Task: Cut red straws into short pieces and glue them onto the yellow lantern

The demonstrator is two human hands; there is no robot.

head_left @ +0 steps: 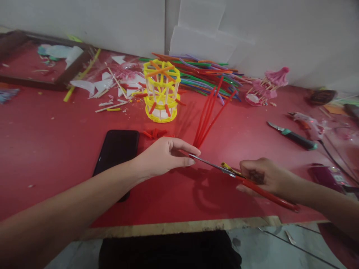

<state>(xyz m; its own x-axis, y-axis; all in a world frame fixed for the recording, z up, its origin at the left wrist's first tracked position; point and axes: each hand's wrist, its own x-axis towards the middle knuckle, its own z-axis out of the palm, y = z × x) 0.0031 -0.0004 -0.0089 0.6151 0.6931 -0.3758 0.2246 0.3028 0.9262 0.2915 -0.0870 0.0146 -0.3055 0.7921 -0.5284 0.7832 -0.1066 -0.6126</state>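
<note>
Several long red pipe cleaners (208, 116) fan upward from the fingertips of my left hand (165, 155), which pinches their lower ends. My right hand (263, 175) grips red-handled scissors (252, 185); a blade tip reaches the fingertips of my left hand. A short yellow piece shows beside the scissors near my right hand. Behind my left hand lies a small pile of cut red pieces (155, 133). Farther back stands a round two-tier yellow frame (161, 93) with pale sticks, orange strips across its top and short red pieces around its lower ring.
A black phone (117, 149) lies partly under my left forearm. Coloured pipe cleaners (196, 73) are heaped by the wall. At right are a pink model (269, 86), a green-handled knife (297, 138) and a glue gun (308, 125). A brown frame (33, 82) and scraps are at left.
</note>
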